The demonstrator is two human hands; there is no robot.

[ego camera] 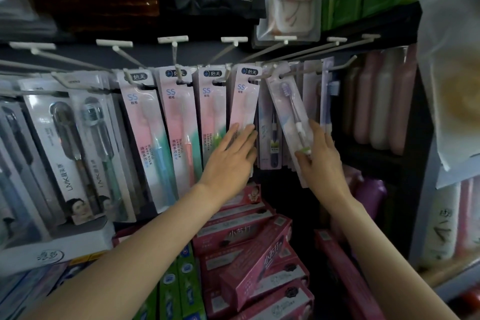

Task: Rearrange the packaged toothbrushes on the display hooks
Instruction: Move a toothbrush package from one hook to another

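The left hand [231, 156] lay flat, fingers straight, on a pink pack [242, 101], while the right hand [320, 156] pinched a tilted purple pack [291, 109] between thumb and fingers.

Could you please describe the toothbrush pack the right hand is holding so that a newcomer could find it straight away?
Look along the row of display hooks under the dark shelf, past the four pink-and-green SS packs to their right. There the right hand grips the lower end of a pale lilac pack. Unlike its neighbours it hangs tilted, showing a purple-bristled brush.
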